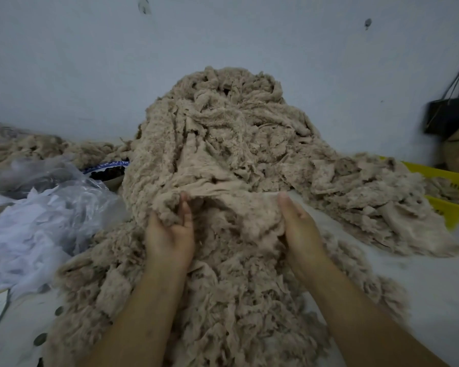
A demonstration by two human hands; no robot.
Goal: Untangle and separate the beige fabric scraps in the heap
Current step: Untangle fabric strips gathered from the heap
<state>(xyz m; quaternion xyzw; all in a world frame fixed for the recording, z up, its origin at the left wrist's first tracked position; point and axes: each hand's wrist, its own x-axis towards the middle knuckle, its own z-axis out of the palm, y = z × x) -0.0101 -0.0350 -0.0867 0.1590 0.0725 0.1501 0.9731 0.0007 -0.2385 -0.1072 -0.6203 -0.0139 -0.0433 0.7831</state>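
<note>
Gripping one beige scrap (239, 197) between both hands at the front of the heap (223, 133)

Left hand (170, 234) is closed on a bunched end, right hand (300, 229) pinches the other end, thumb on top; the scrap spans taut between them. Heap rises against the wall (90, 62), spilling toward the yellow crate (445, 178) at right. Clear plastic with what appears to be white fabric (32, 221) lies left

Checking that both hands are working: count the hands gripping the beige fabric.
2. The left hand grips a bunched scrap at the front of the beige heap; the right hand grips the same stretched piece further right. None seem hidden.
</note>
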